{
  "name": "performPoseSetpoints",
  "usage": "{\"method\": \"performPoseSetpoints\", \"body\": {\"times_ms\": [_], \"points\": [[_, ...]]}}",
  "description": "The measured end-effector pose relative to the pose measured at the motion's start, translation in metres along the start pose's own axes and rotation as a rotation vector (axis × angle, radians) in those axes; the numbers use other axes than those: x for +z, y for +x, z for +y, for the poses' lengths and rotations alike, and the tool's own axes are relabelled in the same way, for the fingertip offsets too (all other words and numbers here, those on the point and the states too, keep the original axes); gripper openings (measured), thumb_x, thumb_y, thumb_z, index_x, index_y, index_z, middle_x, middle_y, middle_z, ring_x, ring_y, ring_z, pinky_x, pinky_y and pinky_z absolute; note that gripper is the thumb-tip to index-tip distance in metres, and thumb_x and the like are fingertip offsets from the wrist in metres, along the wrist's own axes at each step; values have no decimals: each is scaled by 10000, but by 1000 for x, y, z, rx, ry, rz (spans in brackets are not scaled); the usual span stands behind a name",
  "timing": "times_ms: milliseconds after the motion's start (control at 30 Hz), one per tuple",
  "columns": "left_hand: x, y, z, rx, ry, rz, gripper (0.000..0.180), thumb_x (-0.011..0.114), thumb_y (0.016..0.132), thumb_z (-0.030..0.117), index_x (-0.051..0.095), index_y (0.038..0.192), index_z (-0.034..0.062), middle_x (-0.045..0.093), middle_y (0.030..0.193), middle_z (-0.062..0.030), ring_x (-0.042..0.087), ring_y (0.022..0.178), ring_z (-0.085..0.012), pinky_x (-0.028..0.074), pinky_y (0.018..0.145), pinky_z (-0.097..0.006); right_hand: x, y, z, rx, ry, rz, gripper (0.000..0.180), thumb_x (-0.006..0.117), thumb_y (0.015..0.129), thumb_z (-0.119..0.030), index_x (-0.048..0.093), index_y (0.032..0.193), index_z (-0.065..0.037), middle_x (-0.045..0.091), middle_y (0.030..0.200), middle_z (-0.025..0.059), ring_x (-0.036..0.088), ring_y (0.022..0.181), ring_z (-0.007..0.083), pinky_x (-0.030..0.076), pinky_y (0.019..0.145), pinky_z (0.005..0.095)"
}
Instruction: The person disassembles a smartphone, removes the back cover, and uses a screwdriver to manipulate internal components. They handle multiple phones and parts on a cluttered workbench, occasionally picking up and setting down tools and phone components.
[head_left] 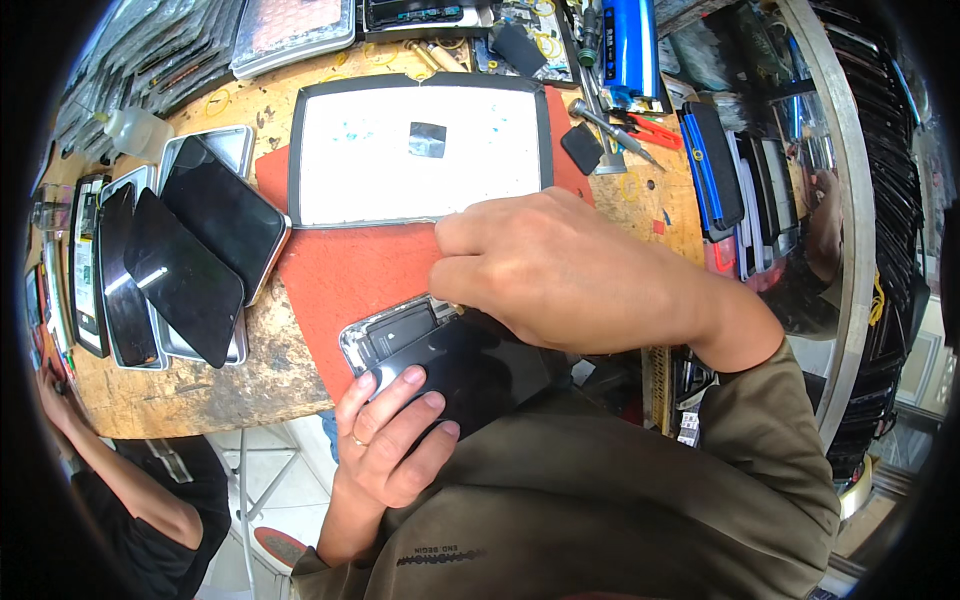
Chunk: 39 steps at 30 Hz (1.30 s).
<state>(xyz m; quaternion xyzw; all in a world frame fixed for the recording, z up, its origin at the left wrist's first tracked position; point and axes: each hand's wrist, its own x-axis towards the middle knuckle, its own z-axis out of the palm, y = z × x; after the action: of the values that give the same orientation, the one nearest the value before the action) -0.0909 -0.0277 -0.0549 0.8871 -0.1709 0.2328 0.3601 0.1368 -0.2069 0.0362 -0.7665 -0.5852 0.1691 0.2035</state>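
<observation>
Over the mat's near edge: left hand (395, 440) grips the opened phone (465, 365) by its side, seemingly steadying it.
Phone's far edge: right hand (535, 265) curled, fingertips hidden; cannot tell what it pinches.
Red mat (350, 265): strip of room below the white pad (480, 170).
Left: dark screens (190, 280) crowd the mat.
</observation>
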Motion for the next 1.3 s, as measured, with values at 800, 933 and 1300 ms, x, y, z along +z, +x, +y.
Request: {"method": "performPoseSetpoints", "body": {"times_ms": [800, 933, 1300], "points": [[-7, 8, -2, -68, -93, 45, 209, 778, 861, 67, 728, 1037, 168, 741, 1164, -63, 731, 1220, -312, 437, 1188, -558, -1, -8, 5, 4, -6, 36, 62, 681, 909, -82, 691, 966, -63, 606, 961, 77, 684, 866, 299, 517, 668, 443], [-8, 10, -2, -67, -101, 46, 216, 776, 856, 59, 728, 1037, 167, 734, 1160, -61, 728, 1222, -308, 438, 1188, -560, -2, -8, 5, 11, -25, 11, 59, 676, 914, -91, 686, 961, -57, 601, 960, 80, 683, 876, 299, 518, 673, 445], [-9, 12, -6, -88, -119, 52, 208, 748, 867, 45, 723, 1040, 159, 722, 1156, -65, 727, 1203, -317, 451, 1174, -581, -21, -16, 0, 32, 61, 291, 98, 687, 973, -101, 668, 1019, -17, 661, 956, 109, 665, 891, 310, 516, 721, 410]]}}
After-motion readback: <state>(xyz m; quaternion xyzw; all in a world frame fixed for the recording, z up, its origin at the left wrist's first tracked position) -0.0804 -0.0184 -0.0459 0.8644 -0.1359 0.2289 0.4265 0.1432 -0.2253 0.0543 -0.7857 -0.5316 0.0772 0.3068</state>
